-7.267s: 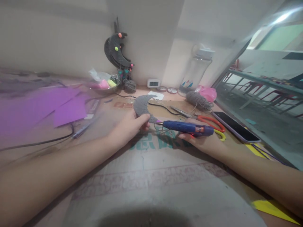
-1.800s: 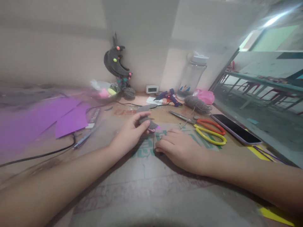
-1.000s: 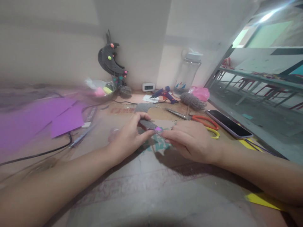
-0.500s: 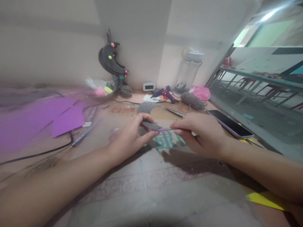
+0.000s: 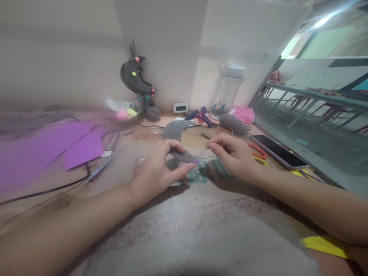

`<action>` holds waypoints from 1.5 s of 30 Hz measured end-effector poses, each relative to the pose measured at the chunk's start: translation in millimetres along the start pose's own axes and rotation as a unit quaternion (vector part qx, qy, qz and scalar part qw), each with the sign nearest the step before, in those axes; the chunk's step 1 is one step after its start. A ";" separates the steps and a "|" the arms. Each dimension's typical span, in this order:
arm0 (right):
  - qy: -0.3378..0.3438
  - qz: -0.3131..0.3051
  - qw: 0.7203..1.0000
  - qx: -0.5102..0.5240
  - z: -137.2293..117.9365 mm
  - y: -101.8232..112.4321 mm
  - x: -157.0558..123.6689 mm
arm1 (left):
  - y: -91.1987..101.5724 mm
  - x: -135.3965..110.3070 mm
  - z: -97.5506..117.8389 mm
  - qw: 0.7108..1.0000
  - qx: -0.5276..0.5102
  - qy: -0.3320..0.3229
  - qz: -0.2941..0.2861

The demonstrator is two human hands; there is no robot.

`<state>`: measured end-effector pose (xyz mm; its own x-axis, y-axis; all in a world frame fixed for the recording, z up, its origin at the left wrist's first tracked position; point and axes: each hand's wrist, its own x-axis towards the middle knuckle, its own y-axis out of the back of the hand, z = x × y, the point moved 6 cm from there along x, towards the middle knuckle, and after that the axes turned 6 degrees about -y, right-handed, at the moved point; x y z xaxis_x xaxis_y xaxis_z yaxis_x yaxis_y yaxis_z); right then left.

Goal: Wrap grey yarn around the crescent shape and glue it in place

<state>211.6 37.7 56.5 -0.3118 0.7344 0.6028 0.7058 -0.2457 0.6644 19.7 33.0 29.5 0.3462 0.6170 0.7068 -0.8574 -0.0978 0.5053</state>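
Note:
My left hand (image 5: 156, 168) grips the lower end of a crescent moon shape (image 5: 172, 132) between thumb and fingers. Grey yarn is wound over most of the crescent, and a bit of purple shows at its lower tip. My right hand (image 5: 231, 155) pinches a strand of grey yarn (image 5: 202, 152), which runs taut from that tip up to my fingertips. Just beyond the right hand lie scissors (image 5: 258, 151) with red and yellow handles, partly covered by the hand.
At the back stand a blue glue gun (image 5: 201, 115), a small clock (image 5: 180, 107), a clear bottle (image 5: 227, 92) and a yarn skein (image 5: 234, 124). A phone (image 5: 278, 151) lies right, purple sheets (image 5: 83, 147) left. A dark decorated crescent (image 5: 133, 74) leans against the wall.
The crescent has turned from nearly edge-on to show its broad face. My right hand has lifted slightly and moved left, drawing the strand upward; the scissor handles are now uncovered.

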 end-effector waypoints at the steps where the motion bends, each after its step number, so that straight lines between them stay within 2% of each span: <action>1: 0.004 -0.003 1.000 0.004 -3.2 0.0 -1.2 | -0.5 0.0 0.0 1.000 0.001 0.000 -0.001; 8: 0.031 -0.019 0.999 0.015 -40.1 12.0 -8.4 | -1.1 -0.7 0.2 1.000 0.025 -0.014 -0.013; 13: 0.079 -0.099 0.992 -0.005 -67.9 17.2 -10.5 | -1.4 -0.2 4.6 0.999 0.035 -0.029 -0.026; 16: 0.099 -0.125 0.987 -0.022 -74.8 17.0 -12.6 | -2.1 0.5 6.4 0.998 0.038 -0.033 -0.029; 20: 0.130 -0.125 0.983 -0.026 -78.0 17.2 -14.7 | -2.4 0.9 6.3 0.998 0.033 -0.035 -0.026; 24: 0.112 -0.122 0.986 -0.007 -71.4 16.8 -12.5 | -1.5 -0.7 2.7 0.999 0.023 -0.026 -0.017; 30: 0.073 -0.036 0.996 0.025 -40.9 14.2 -9.2 | 1.9 -2.7 2.0 1.000 0.011 -0.025 0.010; 32: 0.093 -0.019 0.995 0.033 -31.4 10.7 -9.8 | 2.3 -2.5 1.8 1.000 0.016 -0.019 0.014; 35: 0.124 -0.028 0.991 0.027 -20.4 4.0 -9.9 | 2.0 -2.0 -0.6 1.000 0.017 0.000 0.017; 38: 0.123 -0.037 0.992 0.017 -10.0 0.3 -7.9 | 1.3 -1.8 -4.1 1.000 0.002 0.021 0.022; 45: 0.030 -0.023 0.999 -0.011 11.5 -5.2 -1.7 | -0.4 -0.8 -2.9 0.999 -0.023 0.026 0.016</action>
<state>215.8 45.0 47.0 -0.3807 0.7067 0.5964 0.6757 -0.2277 0.7011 18.6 34.8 27.2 0.2988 0.6539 0.6951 -0.8849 -0.0829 0.4584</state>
